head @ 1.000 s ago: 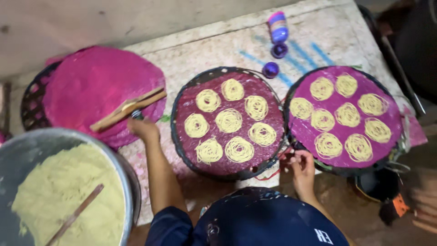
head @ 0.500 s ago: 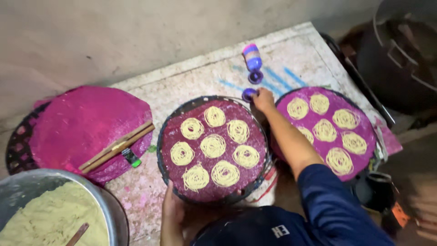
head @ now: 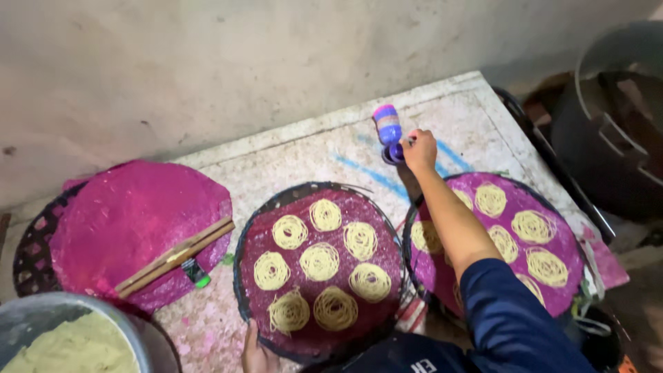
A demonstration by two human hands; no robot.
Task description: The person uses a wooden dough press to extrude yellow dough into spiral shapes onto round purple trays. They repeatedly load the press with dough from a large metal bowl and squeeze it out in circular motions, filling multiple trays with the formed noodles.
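So, only the head view to go on. The person's right hand is stretched out to the far side of the table, a rough, speckled stone-looking slab with blue streaks on it. Its fingers are curled down at a small purple cap lying just in front of a little plastic bottle with pink, blue and purple bands; whether they actually pinch the cap can't be told. The dark blue sleeve crosses over the right-hand tray, round, covered in damp magenta cloth, with coiled yellow noodle nests on it. The left hand sits at the bottom edge, fingers hooked on the rim of the middle tray, same woven dark rim, darker maroon cloth, seven stringy nests. Off to the left, a third tray has bare pink cloth and a flat wooden stick resting on it. A metal bowl of pale grainy dough sits in the near left corner.
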